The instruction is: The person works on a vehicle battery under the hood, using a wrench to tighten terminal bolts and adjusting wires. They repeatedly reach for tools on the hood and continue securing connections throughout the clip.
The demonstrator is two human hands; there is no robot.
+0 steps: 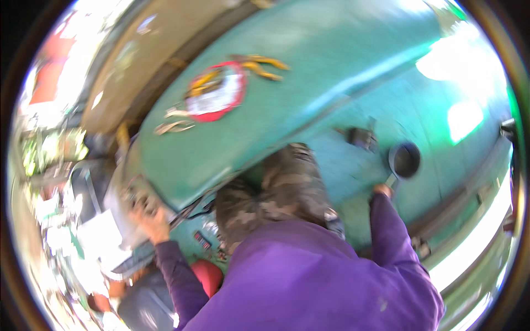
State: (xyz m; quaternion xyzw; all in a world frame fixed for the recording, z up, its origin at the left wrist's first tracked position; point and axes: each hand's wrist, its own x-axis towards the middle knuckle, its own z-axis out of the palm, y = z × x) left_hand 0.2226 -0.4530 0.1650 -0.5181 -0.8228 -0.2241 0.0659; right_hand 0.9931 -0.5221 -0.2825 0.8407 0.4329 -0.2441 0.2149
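There is one view only, a fisheye lens worn on the head and tilted steeply down over the person's own purple sleeves and camouflaged knee (287, 187). It sits close above a teal curved body (331, 83), perhaps a vehicle's, which fills the upper middle. Edges bend toward the dark round rim, and the picture is blurred, with glare at the right.

Round sticker (216, 92) on teal body panel — red rim, white centre, yellow marks.
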